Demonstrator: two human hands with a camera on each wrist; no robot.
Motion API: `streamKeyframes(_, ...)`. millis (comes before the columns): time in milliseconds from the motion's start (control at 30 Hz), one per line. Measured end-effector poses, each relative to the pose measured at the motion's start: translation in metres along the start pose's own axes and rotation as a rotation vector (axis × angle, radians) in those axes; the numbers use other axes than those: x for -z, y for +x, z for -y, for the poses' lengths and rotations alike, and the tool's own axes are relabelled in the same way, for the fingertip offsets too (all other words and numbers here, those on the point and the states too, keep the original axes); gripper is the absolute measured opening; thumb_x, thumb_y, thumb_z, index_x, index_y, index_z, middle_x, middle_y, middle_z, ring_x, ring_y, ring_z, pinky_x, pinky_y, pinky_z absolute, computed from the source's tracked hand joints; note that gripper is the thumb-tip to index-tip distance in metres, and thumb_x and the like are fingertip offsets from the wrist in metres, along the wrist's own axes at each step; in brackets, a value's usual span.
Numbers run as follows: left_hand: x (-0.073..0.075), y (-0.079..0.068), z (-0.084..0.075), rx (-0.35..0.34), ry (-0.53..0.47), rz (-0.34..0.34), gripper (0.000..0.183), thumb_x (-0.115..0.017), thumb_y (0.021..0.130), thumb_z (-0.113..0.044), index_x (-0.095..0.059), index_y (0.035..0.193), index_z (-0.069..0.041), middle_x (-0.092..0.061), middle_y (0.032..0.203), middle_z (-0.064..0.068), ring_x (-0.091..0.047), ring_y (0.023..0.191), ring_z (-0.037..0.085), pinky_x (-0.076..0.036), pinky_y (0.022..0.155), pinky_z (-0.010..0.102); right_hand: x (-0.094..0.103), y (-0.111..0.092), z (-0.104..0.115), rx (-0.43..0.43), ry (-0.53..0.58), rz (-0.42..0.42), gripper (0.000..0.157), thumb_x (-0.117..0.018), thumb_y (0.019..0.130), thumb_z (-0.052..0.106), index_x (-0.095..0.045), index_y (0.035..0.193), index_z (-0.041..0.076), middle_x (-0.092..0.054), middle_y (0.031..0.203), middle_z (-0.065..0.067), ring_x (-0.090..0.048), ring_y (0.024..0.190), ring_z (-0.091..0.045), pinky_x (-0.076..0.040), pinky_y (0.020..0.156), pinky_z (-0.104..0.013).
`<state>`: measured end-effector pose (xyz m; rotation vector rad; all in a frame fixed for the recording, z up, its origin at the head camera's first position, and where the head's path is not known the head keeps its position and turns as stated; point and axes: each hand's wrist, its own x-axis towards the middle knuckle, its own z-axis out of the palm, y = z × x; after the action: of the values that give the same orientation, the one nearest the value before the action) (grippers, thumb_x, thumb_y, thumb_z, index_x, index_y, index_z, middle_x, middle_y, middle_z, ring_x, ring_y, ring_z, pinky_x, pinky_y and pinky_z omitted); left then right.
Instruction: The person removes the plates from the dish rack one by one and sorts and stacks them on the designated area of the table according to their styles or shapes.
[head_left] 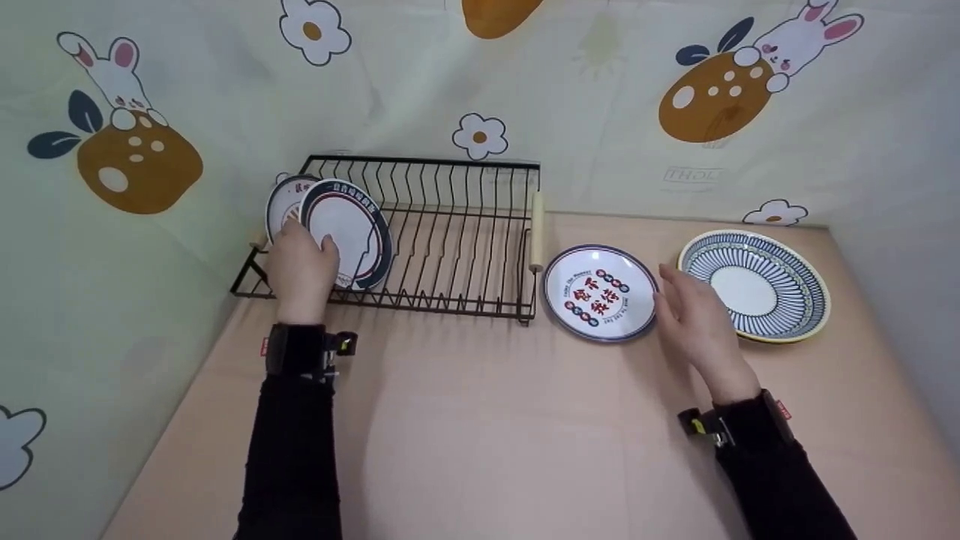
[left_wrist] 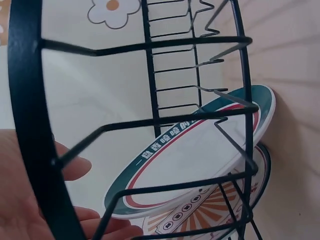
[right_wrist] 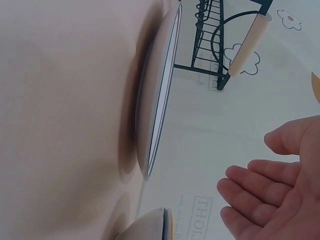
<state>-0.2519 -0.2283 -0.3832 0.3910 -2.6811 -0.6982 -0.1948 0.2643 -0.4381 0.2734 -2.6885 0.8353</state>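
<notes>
A white plate with a dark green rim and red ring leans in the black wire dish rack, at its left end. Behind it stands a second plate with an orange striped pattern, partly hidden. My left hand is at the near left edge of these plates, thumb and fingers apart; in the left wrist view it shows beyond the rack's wires. My right hand hovers with loosely bent fingers between a blue-rimmed plate with red characters and a blue-patterned dish with a yellow rim, holding nothing.
The rack has a pale wooden handle on its right end, close to the blue-rimmed plate. A printed cloth hangs behind the table and along its left side.
</notes>
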Motion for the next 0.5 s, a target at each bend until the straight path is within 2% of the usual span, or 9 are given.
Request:
streamKeyframes(167, 0.004, 0.005, 0.0, -0.009, 0.027, 0.054, 0.056, -0.051, 0.098, -0.018, -0.04, 0.133, 0.024, -0.057, 0.117, 0.04, -0.058, 0.104, 0.053, -0.049, 0.084, 0.062, 0.003, 0.001, -0.003, 0.03, -0.013, -0.028, 0.045, -0.059, 0.095, 0.006, -0.051, 0.136, -0.009, -0.054, 0.133, -0.03, -0.047, 0.125, -0.046, -0.034, 0.108, -0.057)
streamKeyframes(367, 0.007, 0.012, 0.0, 0.03, 0.031, 0.12, 0.055, -0.049, 0.098, -0.018, -0.04, 0.132, 0.024, -0.056, 0.12, 0.04, -0.056, 0.108, 0.053, -0.048, 0.087, 0.062, 0.008, 0.001, -0.004, 0.091, -0.025, -0.082, 0.044, -0.061, 0.091, 0.001, -0.053, 0.133, -0.011, -0.056, 0.13, -0.031, -0.05, 0.121, -0.047, -0.035, 0.106, -0.056)
streamKeyframes(500, 0.009, 0.018, -0.002, 0.044, 0.038, 0.154, 0.049, -0.047, 0.098, -0.017, -0.046, 0.127, 0.023, -0.058, 0.116, 0.038, -0.058, 0.104, 0.053, -0.049, 0.083, 0.062, 0.009, 0.001, -0.005, 0.1, -0.026, -0.08, 0.044, -0.061, 0.091, 0.001, -0.053, 0.133, -0.012, -0.056, 0.13, -0.031, -0.05, 0.121, -0.047, -0.035, 0.106, -0.056)
